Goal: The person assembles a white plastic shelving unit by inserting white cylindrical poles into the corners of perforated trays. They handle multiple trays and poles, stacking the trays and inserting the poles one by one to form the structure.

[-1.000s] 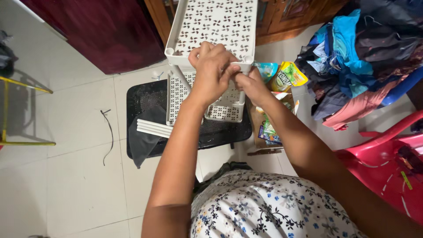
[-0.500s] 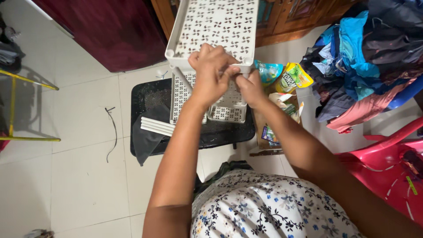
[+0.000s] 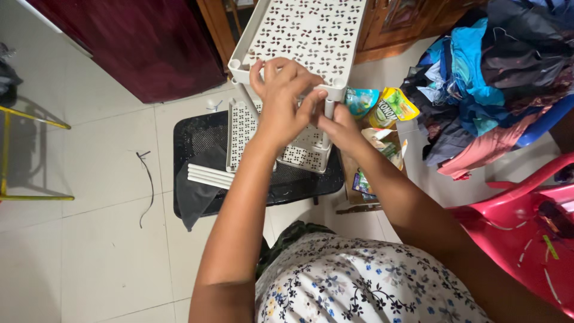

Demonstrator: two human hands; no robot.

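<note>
I am gripping the near edge of the white perforated shelf tray with my left hand, fingers curled over its rim, thumb underneath. My right hand is pinching a white support tube just under the tray's near right corner, fingers closed narrow around it. The tube is standing upright between the upper tray and a second perforated tray lying below it. Another tube is running down from the near left corner. The lower tray is resting on a black mat on the tiled floor. Spare white tubes are lying side by side on the mat, left of the lower tray. To the right, snack packets are sitting just beside the rack; further right, a heap of clothes; near right, a red plastic chair. A yellow metal frame is standing at far left
</note>
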